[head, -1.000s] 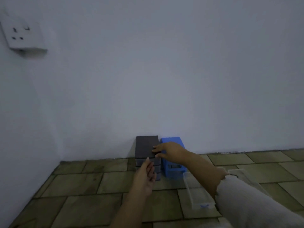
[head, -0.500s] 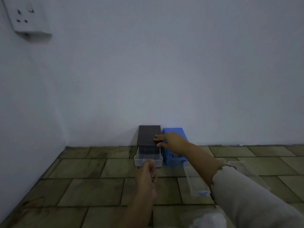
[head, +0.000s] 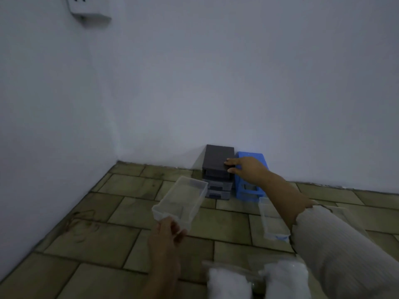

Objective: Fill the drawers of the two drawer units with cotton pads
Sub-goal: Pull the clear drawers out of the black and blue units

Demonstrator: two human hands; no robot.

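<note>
A dark grey drawer unit (head: 218,160) and a blue drawer unit (head: 251,192) stand side by side against the wall. My right hand (head: 245,167) rests flat on the grey unit's top right edge, fingers spread. My left hand (head: 167,234) grips the front of a clear plastic drawer (head: 180,200), which is out of the unit, empty and held above the floor. The grey unit's top slot is empty; two drawers remain below it. Bags of white cotton pads (head: 257,279) lie at the bottom of the view.
Another clear drawer (head: 271,221) lies on the tiled floor in front of the blue unit, partly behind my right forearm. White walls meet in a corner at the left. A wall socket (head: 86,9) sits high on the left wall.
My left hand has pulled the top clear drawer fully out of the grey unit and toward me, to the left. My right hand stayed on the unit's top.
</note>
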